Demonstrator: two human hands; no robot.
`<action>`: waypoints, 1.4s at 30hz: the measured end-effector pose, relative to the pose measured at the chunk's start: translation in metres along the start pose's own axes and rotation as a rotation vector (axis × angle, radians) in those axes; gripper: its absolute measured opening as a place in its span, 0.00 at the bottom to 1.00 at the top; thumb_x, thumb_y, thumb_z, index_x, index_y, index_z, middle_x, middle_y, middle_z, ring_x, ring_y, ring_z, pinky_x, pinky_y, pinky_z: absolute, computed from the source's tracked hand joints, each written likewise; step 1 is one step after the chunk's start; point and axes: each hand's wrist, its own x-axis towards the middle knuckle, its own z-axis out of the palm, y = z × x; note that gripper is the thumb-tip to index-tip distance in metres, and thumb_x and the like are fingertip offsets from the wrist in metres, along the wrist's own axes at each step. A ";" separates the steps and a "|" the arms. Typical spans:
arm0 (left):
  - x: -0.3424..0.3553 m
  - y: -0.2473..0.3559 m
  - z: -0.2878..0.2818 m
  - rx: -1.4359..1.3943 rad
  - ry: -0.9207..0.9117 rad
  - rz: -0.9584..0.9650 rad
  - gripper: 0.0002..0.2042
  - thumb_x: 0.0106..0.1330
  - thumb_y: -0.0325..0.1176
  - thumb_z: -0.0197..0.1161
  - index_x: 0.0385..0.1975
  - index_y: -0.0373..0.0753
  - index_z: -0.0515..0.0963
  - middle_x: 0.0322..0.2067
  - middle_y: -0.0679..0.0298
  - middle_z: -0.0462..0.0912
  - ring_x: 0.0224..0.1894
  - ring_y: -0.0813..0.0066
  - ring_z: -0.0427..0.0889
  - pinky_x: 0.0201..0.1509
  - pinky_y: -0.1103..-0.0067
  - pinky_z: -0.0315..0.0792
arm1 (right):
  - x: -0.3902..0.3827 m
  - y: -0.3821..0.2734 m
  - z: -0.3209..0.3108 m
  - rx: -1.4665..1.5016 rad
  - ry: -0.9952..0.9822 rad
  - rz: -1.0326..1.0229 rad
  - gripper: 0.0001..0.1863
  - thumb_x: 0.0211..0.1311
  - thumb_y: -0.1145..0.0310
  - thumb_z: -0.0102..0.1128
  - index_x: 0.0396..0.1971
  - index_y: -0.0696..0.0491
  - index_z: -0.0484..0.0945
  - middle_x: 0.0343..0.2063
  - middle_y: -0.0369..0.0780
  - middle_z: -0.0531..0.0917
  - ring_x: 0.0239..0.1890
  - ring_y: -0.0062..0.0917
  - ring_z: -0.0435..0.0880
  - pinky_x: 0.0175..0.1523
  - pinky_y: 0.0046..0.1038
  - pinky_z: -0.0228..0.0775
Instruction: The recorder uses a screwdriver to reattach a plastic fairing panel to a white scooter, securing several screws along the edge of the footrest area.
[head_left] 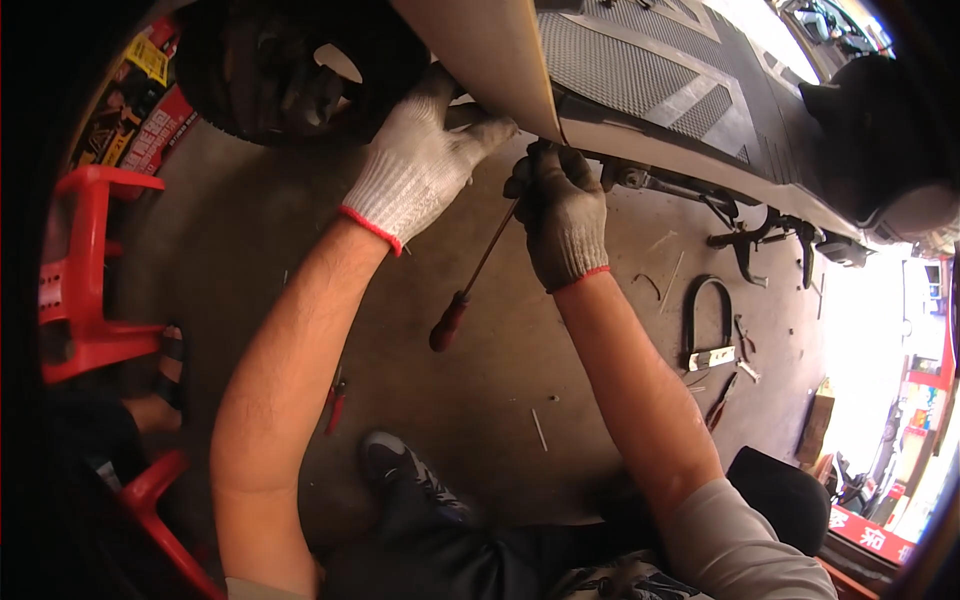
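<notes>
My left hand (425,165), in a white knit glove with red cuff, grips at the lower edge of the scooter's pale side panel (490,55), beside the black wheel (240,75); its fingertips are partly hidden. My right hand (560,205), in a grimy glove, has its fingers curled at the panel's underside; what they pinch is hidden. A screwdriver with a red handle (450,322) points its shaft up to those right fingers; I cannot tell whether they hold it or it lies behind them. The scooter's textured floorboard (620,70) is above both hands.
Red plastic stools (90,270) and another person's sandalled foot (160,400) are at left. Red-handled pliers (335,405), a U-shaped lock (710,310) and other tools lie on the concrete floor (500,390). A centre stand (750,250) hangs at right, near a bright doorway.
</notes>
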 end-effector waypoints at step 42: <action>-0.003 0.010 0.022 -0.035 0.071 -0.054 0.12 0.73 0.30 0.60 0.51 0.32 0.75 0.45 0.61 0.81 0.44 0.75 0.82 0.50 0.76 0.81 | 0.001 0.017 0.004 0.614 -0.042 0.171 0.09 0.72 0.65 0.56 0.37 0.55 0.75 0.26 0.33 0.75 0.20 0.16 0.67 0.25 0.20 0.58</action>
